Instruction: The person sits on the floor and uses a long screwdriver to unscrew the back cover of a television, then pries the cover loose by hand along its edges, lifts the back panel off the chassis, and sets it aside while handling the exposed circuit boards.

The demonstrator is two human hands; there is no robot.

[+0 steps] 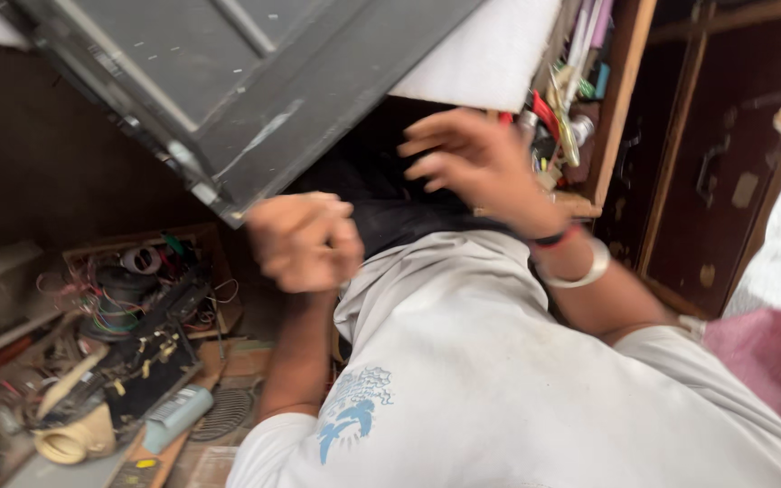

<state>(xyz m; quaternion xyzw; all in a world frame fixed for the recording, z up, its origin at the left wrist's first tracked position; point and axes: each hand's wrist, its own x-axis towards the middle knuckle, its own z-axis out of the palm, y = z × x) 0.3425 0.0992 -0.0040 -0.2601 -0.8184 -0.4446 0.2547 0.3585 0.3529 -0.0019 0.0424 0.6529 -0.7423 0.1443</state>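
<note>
Left hand [305, 242] is curled into a fist; whether it holds anything cannot be told. Right hand [476, 163], fingers spread apart, blurred, holds nothing. Both hover just beneath the tilted dark grey metal panel [228, 86], scuffed and paint-flecked.

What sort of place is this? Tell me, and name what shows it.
Probably a cramped repair or electrical workshop. A wooden box of tangled coloured wires sits low at left, a wooden tray of small tools and parts at upper right, and a grey metal panel overhead.
</note>
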